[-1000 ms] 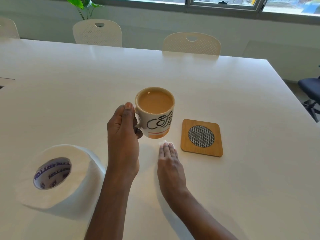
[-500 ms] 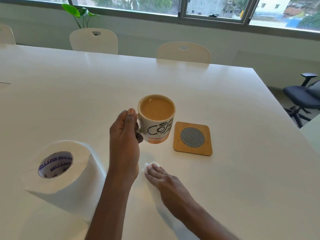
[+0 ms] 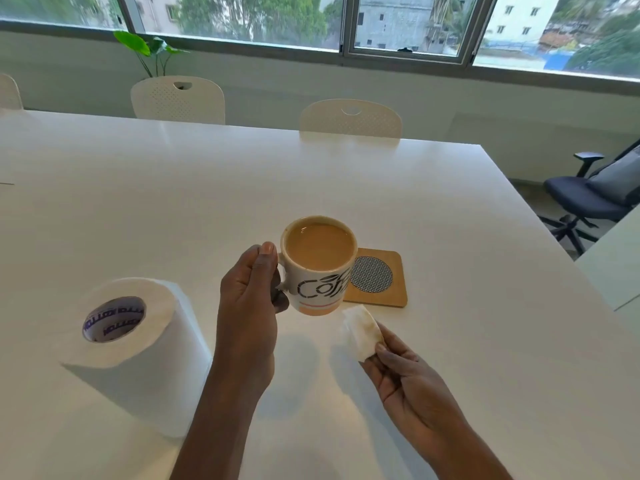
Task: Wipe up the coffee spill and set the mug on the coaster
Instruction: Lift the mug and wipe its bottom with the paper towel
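The left hand [image 3: 247, 299] holds the full mug [image 3: 317, 266] by its handle, apparently airborne; the coaster [image 3: 377, 278] lies close at three o'clock. The right hand [image 3: 408, 382] pinches a stained tissue [image 3: 362, 332].

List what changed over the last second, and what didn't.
The right hand stopped wiping, lifted off the table and turned over; its grip now holds the tissue up, brown stain showing. The left hand kept the mug raised by its handle, full and not yet on the coaster. Coaster and paper roll look unmoved; the camera tilted up.
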The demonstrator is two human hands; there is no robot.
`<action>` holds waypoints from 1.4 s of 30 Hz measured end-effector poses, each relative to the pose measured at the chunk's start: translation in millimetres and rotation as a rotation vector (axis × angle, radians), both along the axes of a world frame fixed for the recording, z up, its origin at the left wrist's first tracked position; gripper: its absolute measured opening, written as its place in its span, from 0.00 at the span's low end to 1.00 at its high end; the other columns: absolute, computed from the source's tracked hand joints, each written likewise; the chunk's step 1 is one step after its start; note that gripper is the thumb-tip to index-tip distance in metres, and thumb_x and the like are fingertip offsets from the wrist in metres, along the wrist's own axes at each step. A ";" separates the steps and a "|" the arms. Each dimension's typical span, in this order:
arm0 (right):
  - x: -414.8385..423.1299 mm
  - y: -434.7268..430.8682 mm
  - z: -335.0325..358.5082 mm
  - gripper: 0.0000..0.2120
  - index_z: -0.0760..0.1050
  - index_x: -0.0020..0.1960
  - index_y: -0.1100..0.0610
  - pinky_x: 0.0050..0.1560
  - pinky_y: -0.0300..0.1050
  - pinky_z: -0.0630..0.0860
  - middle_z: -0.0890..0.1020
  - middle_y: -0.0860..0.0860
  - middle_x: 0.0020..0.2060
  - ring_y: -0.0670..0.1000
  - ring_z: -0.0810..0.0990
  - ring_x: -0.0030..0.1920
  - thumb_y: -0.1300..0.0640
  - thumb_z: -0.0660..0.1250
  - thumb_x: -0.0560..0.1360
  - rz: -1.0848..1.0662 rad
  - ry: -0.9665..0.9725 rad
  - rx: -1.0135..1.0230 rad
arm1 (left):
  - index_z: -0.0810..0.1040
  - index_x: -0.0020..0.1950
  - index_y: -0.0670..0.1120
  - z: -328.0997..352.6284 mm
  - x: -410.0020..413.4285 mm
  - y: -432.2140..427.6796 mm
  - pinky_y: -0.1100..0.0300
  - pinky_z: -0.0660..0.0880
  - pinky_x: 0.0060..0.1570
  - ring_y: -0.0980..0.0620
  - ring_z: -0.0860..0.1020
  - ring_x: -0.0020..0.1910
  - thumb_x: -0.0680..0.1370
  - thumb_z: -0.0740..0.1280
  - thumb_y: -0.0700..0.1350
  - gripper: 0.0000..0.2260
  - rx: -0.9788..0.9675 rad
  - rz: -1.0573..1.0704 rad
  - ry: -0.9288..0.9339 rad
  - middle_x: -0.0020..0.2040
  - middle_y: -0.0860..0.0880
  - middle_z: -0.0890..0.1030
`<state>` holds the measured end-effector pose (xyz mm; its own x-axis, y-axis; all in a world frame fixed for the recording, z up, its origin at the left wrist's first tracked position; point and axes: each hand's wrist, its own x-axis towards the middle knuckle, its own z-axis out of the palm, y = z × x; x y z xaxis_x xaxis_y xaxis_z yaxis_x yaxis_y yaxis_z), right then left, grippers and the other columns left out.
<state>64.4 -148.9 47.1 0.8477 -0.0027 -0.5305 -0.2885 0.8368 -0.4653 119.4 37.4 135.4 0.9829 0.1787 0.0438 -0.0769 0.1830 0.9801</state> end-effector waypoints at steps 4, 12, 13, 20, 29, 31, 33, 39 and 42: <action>-5.8 17.5 17.5 0.18 0.82 0.61 0.69 0.51 0.53 0.87 0.86 0.65 0.60 0.60 0.88 0.55 0.71 0.54 0.84 -0.138 -0.060 0.113 | 0.68 0.34 0.52 2.8 -9.9 -5.9 0.56 0.64 0.37 0.53 0.63 0.35 0.87 0.58 0.47 0.20 0.007 -0.060 -0.004 0.32 0.53 0.63; -16.6 29.0 30.9 0.17 0.81 0.62 0.65 0.58 0.55 0.82 0.84 0.64 0.63 0.61 0.87 0.59 0.70 0.54 0.84 -0.233 -0.143 0.201 | 0.69 0.33 0.52 1.2 -24.1 -16.9 0.59 0.66 0.35 0.55 0.65 0.33 0.86 0.58 0.48 0.21 0.055 -0.130 -0.022 0.31 0.52 0.64; -17.7 29.2 31.8 0.17 0.81 0.62 0.65 0.59 0.56 0.82 0.84 0.64 0.63 0.61 0.87 0.60 0.70 0.54 0.84 -0.235 -0.145 0.202 | 0.69 0.32 0.53 1.6 -24.6 -17.7 0.59 0.66 0.35 0.55 0.65 0.33 0.86 0.57 0.48 0.21 0.056 -0.136 -0.026 0.31 0.53 0.64; -12.5 33.5 37.3 0.17 0.78 0.67 0.64 0.58 0.55 0.82 0.85 0.63 0.62 0.59 0.86 0.60 0.70 0.55 0.84 -0.221 -0.141 0.169 | 0.70 0.32 0.53 3.6 -24.8 -20.2 0.58 0.67 0.35 0.54 0.65 0.34 0.86 0.57 0.49 0.21 0.065 -0.145 -0.037 0.32 0.51 0.63; 0.1 43.9 42.2 0.18 0.80 0.64 0.62 0.59 0.55 0.83 0.86 0.63 0.61 0.62 0.83 0.65 0.71 0.54 0.84 -0.142 -0.121 0.099 | 0.69 0.34 0.50 6.3 -22.2 -25.1 0.56 0.65 0.36 0.44 0.62 0.37 0.86 0.59 0.49 0.19 0.052 -0.149 -0.029 0.37 0.41 0.59; 1.5 42.8 42.5 0.17 0.80 0.64 0.58 0.57 0.54 0.84 0.87 0.60 0.59 0.60 0.86 0.61 0.70 0.57 0.84 -0.146 -0.124 0.056 | 0.69 0.34 0.51 6.0 -20.1 -24.7 0.58 0.66 0.34 0.47 0.63 0.36 0.86 0.59 0.49 0.19 0.050 -0.142 -0.027 0.37 0.42 0.59; 1.0 40.4 42.3 0.18 0.80 0.63 0.52 0.54 0.53 0.86 0.89 0.57 0.56 0.58 0.88 0.58 0.70 0.60 0.83 -0.168 -0.127 -0.021 | 0.69 0.34 0.51 5.0 -18.5 -24.1 0.59 0.67 0.34 0.50 0.64 0.35 0.86 0.58 0.50 0.20 0.054 -0.136 -0.019 0.37 0.42 0.60; -7.0 38.5 40.2 0.14 0.80 0.64 0.54 0.58 0.51 0.84 0.89 0.54 0.57 0.54 0.88 0.59 0.64 0.60 0.85 -0.230 -0.170 -0.138 | 0.70 0.32 0.52 3.1 -15.5 -24.2 0.60 0.69 0.34 0.54 0.66 0.33 0.86 0.57 0.50 0.21 0.056 -0.139 -0.002 0.33 0.48 0.63; -6.9 38.8 40.1 0.13 0.81 0.64 0.56 0.58 0.49 0.84 0.89 0.54 0.57 0.54 0.88 0.59 0.63 0.62 0.83 -0.256 -0.178 -0.113 | 0.69 0.34 0.50 3.0 -15.9 -26.0 0.59 0.68 0.35 0.54 0.65 0.33 0.86 0.58 0.50 0.20 0.038 -0.155 0.001 0.32 0.50 0.63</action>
<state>57.5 -110.2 87.2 0.8911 -0.2777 -0.3588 0.0181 0.8119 -0.5835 103.6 11.4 138.4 0.9986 0.0232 0.0466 -0.0496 0.1554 0.9866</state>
